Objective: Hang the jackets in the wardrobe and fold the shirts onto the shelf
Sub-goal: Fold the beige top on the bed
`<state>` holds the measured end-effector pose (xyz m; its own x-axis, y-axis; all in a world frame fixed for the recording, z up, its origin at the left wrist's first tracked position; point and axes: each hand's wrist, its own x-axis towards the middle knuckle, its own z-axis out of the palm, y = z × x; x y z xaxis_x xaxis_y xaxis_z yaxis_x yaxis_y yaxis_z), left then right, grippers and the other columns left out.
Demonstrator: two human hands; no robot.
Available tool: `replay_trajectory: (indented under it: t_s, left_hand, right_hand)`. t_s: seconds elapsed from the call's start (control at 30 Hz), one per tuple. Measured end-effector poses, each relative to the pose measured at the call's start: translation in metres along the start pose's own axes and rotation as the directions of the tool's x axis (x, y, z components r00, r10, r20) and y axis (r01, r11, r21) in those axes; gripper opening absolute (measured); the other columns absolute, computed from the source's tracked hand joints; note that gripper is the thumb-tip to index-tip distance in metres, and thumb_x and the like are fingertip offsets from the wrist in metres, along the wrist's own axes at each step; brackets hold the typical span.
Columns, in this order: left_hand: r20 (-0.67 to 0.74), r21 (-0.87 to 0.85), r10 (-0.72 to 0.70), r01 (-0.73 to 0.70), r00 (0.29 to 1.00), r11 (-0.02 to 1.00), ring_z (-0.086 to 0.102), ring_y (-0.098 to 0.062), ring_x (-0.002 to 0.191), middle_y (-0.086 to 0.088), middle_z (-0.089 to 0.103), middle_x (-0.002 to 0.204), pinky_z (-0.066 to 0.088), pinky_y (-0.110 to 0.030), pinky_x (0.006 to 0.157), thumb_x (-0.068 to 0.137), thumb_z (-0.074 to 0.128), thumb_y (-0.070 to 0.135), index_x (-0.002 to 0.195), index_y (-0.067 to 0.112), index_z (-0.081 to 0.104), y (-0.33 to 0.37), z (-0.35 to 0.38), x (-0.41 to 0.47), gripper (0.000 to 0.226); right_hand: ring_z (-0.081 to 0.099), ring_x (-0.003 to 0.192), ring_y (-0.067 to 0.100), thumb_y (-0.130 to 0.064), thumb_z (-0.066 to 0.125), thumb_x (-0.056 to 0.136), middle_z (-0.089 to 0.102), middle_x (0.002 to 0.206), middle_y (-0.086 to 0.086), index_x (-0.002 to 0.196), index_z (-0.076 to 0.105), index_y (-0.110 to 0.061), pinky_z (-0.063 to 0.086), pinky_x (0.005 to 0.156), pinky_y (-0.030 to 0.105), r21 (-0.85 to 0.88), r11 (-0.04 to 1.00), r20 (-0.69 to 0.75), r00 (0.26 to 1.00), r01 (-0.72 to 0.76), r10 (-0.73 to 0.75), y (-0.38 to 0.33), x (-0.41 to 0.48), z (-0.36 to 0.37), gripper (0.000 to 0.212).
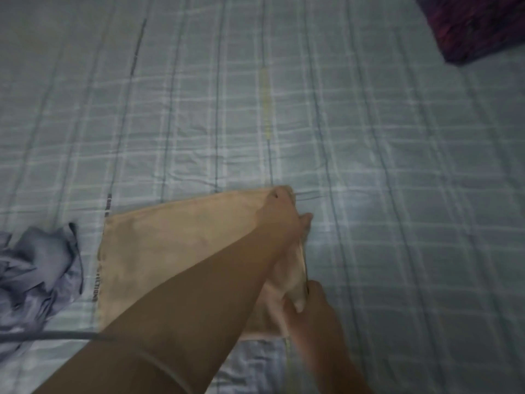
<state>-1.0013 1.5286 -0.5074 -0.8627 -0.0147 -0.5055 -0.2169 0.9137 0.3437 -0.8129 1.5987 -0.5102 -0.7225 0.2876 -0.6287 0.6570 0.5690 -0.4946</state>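
The beige shirt (181,245) is pinched along its right edge by the left hand (284,211) and right hand (309,305). Open checked bedsheet (369,137) is seen beyond; a crumpled grey garment (39,268) lies just left, a dark patterned object (480,27) far right.

Blurred print on the bedsheet (369,137), perhaps "…LLTION".

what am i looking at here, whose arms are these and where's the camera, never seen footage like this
There is no machine here. A person wears one camera on the head, looking down at their own bare arms. They lean over a bed with a pale checked sheet. On it lies a beige garment, partly folded flat. The left hand reaches across and grips its far right corner; the right hand grips the same edge nearer the person. A crumpled grey-blue garment lies to the left, and something dark purple sits at the top right corner, too blurred to identify.
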Motion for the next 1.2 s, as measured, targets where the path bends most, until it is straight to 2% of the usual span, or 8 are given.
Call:
replay_trajectory:
  t_s: [0.23,0.4,0.5,0.6,0.77,0.9,1.03,1.2]
  left_hand:
    - [-0.046,-0.070,-0.014,0.011,0.999,0.997,0.062,-0.030,0.096,-0.009,0.059,0.105,0.049,-0.035,0.077,0.089,0.057,0.017,0.117,0.012,0.045,-0.003,-0.011,-0.001,0.031]
    - [0.001,-0.105,0.152,-0.151,0.988,0.983,0.061,-0.029,0.098,-0.012,0.058,0.108,0.033,-0.020,0.069,0.089,0.063,0.012,0.121,0.003,0.044,-0.016,-0.016,0.007,0.038]
    - [-0.042,-0.248,0.102,-0.110,0.994,0.963,0.057,-0.026,0.085,-0.008,0.056,0.094,0.036,-0.025,0.068,0.089,0.061,0.013,0.114,0.007,0.046,-0.028,-0.022,0.001,0.030]
    - [-0.107,-0.393,0.104,-0.138,0.989,0.909,0.050,-0.020,0.079,-0.005,0.052,0.084,0.027,-0.021,0.058,0.092,0.063,0.015,0.101,0.008,0.043,-0.046,-0.032,-0.005,0.023]
    - [-0.125,-0.621,0.024,-0.097,0.992,0.778,0.048,-0.011,0.068,0.004,0.050,0.078,0.027,-0.024,0.050,0.092,0.061,0.020,0.094,0.011,0.045,-0.081,-0.065,-0.018,0.018]
    - [-0.161,-0.605,0.059,-0.146,0.985,0.783,0.045,-0.005,0.063,0.008,0.049,0.073,0.030,-0.020,0.051,0.091,0.059,0.019,0.090,0.014,0.048,-0.123,-0.116,-0.032,0.013]
    - [-0.117,-0.620,0.109,-0.158,0.987,0.769,0.059,-0.022,0.079,-0.007,0.065,0.090,0.050,-0.036,0.073,0.089,0.060,0.018,0.098,0.010,0.059,-0.185,-0.165,-0.038,0.012]
    - [-0.044,-0.610,0.152,-0.147,0.987,0.778,0.066,-0.020,0.086,-0.006,0.069,0.100,0.055,-0.037,0.075,0.091,0.064,0.022,0.111,0.013,0.060,-0.269,-0.195,-0.044,0.022]
  right_hand:
    - [0.067,0.093,0.032,-0.043,0.066,0.080,0.070,0.095,0.001,0.107,0.055,-0.028,0.052,0.076,0.036,0.123,0.990,0.004,0.998,-0.064,0.064,-0.006,-0.001,-0.006,0.033]
    - [0.065,0.082,0.021,-0.038,0.071,0.073,0.068,0.085,-0.007,0.094,0.059,-0.028,0.053,0.075,0.039,0.271,0.960,0.035,0.997,-0.074,0.067,-0.017,-0.005,-0.011,0.026]
    - [0.067,0.083,0.023,-0.036,0.067,0.065,0.070,0.087,-0.002,0.097,0.062,-0.021,0.054,0.073,0.043,0.383,0.924,-0.009,1.000,-0.010,0.014,-0.027,-0.017,-0.009,0.036]
    - [0.067,0.081,0.019,-0.031,0.068,0.064,0.071,0.086,-0.004,0.100,0.063,-0.023,0.055,0.072,0.043,0.439,0.895,-0.085,0.996,0.074,-0.041,-0.043,-0.034,0.000,0.037]
    - [0.063,0.066,0.003,-0.002,0.069,0.079,0.067,0.081,-0.023,0.092,0.059,-0.034,0.047,0.063,0.027,0.375,0.912,-0.126,0.984,0.164,-0.125,-0.085,-0.069,0.021,0.036]
    - [0.061,0.069,0.001,-0.008,0.066,0.079,0.064,0.080,-0.023,0.096,0.056,-0.035,0.041,0.057,0.012,0.273,0.934,-0.127,0.971,0.229,-0.201,-0.126,-0.100,0.047,0.034]
    - [0.061,0.086,0.005,-0.020,0.063,0.077,0.067,0.096,-0.021,0.116,0.047,-0.042,0.044,0.072,0.023,0.133,0.964,-0.024,0.973,0.230,-0.229,-0.165,-0.128,0.089,0.048]
    - [0.060,0.109,0.011,-0.027,0.060,0.079,0.064,0.119,-0.015,0.132,0.042,-0.040,0.045,0.087,0.025,-0.034,0.958,0.075,0.957,0.284,-0.281,-0.200,-0.158,0.148,0.058]
